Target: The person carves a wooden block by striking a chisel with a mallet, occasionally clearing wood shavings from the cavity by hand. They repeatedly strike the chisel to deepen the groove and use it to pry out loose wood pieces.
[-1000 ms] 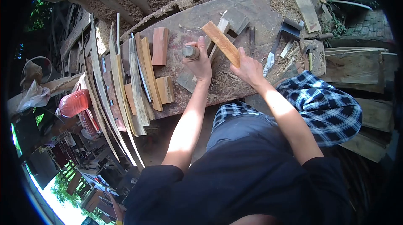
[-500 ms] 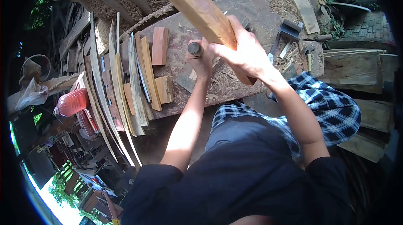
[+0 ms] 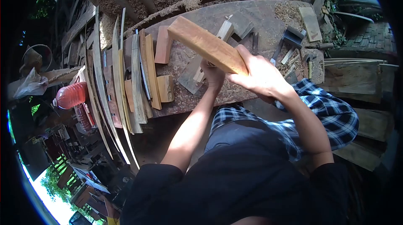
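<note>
Clamping an oblong orange-brown wooden block [image 3: 205,42], the right hand [image 3: 264,74] points its long axis upper-left (left hand [image 3: 213,74]: grip hidden).

Worn workbench [image 3: 264,18]: scattered shavings [image 3: 289,11], reddish block [image 3: 163,45] toward left, pale board [image 3: 310,23] and hammer [image 3: 310,69] toward right.

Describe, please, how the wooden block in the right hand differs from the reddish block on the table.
The wooden block is orange-brown, whereas the reddish block is pinkish red. The wooden block is held up in the right hand; the reddish block rests on the table. Both are oblong pieces of wood.
</note>
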A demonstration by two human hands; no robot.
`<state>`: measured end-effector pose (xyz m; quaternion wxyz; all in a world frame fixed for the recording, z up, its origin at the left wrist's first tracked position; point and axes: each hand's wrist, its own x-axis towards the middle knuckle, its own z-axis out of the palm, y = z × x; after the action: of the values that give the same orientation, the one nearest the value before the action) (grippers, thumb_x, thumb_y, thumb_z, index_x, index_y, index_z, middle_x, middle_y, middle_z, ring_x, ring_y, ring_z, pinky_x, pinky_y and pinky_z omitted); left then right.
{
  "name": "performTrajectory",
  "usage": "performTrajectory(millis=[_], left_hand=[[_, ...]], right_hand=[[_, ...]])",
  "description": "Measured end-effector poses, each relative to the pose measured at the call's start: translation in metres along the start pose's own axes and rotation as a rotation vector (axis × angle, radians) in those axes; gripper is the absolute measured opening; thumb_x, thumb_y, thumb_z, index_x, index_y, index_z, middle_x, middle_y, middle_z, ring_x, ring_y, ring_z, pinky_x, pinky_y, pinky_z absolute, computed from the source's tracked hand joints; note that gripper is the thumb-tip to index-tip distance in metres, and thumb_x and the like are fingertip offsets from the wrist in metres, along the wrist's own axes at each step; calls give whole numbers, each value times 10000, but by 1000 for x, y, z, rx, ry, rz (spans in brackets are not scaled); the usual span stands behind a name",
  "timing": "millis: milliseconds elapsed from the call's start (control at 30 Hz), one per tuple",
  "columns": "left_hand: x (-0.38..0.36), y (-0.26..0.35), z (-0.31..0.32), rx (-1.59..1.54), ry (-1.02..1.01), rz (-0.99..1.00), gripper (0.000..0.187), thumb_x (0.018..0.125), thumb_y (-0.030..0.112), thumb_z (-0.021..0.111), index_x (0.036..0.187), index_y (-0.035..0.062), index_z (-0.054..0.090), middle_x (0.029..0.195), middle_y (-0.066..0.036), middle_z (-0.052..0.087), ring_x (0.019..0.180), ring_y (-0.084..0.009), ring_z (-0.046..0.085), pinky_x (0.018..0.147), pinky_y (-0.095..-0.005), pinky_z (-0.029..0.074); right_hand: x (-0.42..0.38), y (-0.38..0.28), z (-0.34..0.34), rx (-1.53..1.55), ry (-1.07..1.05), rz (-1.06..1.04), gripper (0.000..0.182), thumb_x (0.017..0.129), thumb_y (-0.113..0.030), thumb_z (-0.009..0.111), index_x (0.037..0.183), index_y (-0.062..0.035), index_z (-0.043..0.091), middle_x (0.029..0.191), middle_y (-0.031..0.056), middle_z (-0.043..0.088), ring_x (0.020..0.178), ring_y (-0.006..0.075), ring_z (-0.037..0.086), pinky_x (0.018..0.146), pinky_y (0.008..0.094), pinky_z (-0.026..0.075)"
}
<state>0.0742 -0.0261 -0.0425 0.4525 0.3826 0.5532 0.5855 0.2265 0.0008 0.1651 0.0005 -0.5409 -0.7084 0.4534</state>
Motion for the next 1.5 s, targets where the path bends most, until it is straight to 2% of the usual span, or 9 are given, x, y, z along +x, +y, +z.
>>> performTrajectory(millis=[133, 500, 800, 1033, 1200, 1267, 1333, 1400, 1500], left_hand=[[0, 21, 11, 273, 106, 193, 166, 903, 109, 758, 849, 18, 629, 754, -27, 643, 775, -117, 624, 726, -295, 497], [30, 47, -25, -320, 362, -70, 204, 977, 131, 708, 863, 81, 545, 749, -8, 555, 736, -133, 571, 777, -316, 508], [34, 33, -4, 0, 288, 47, 244, 962, 193, 741, 831, 73, 574, 755, 11, 578, 719, -74, 530, 706, -259, 453], [38, 24, -1, 54, 276, 68, 239, 965, 209, 742, 834, 74, 594, 731, 12, 595, 695, -61, 530, 664, -245, 427], [28, 31, 2, 99, 190, 89, 151, 966, 111, 708, 900, 3, 626, 784, 12, 636, 762, -73, 569, 703, -266, 491], [26, 6, 1, -30, 78, 205, 122, 983, 110, 675, 1013, 1, 627, 905, -28, 685, 837, -109, 642, 749, -283, 527], [25, -11, 2, -498, 65, -14, 206, 988, 150, 672, 1127, 22, 590, 1138, -93, 654, 978, -177, 663, 812, -319, 538], [27, -22, -9, 106, 52, 271, 207, 1005, 183, 657, 1116, 21, 592, 1103, -102, 655, 972, -194, 658, 836, -349, 529], [24, -29, -6, -111, 54, -3, 268, 950, 195, 720, 1099, 3, 609, 1048, -91, 672, 932, -189, 661, 814, -346, 522]], right_hand=[[12, 29, 5, 153, 213, 2, 617, 844, -482, 681, 1232, -50, 474, 996, 301, 702, 948, 482, 699, 866, 543, 529], [56, 124, 82, -109, 150, 216, 594, 862, -437, 663, 1248, -61, 414, 985, 294, 713, 959, 479, 696, 838, 573, 539], [49, 126, 92, -114, 172, 196, 616, 882, -448, 666, 1256, -35, 402, 911, 302, 700, 879, 476, 705, 795, 556, 552], [46, 99, 65, 100, 206, 201, 628, 860, -449, 708, 1258, -17, 486, 949, 287, 706, 930, 457, 711, 827, 501, 553], [13, -6, -1, 326, 326, -117, 636, 844, -435, 714, 1306, -83, 455, 919, 277, 706, 884, 468, 706, 789, 505, 557], [9, -19, -8, 231, 432, -564, 631, 827, -398, 726, 1309, -97, 449, 897, 252, 697, 858, 456, 695, 767, 497, 557], [9, -14, -7, -21, 210, -408, 622, 820, -388, 711, 1309, -109, 447, 903, 235, 701, 846, 436, 698, 753, 493, 563], [12, -3, -1, -377, 96, -239, 701, 785, -363, 753, 1354, -98, 441, 964, 238, 687, 873, 453, 692, 777, 504, 553], [6, -1, -2, -220, 132, -273, 693, 790, -401, 732, 1348, -105, 447, 922, 235, 695, 846, 464, 688, 771, 530, 548]])
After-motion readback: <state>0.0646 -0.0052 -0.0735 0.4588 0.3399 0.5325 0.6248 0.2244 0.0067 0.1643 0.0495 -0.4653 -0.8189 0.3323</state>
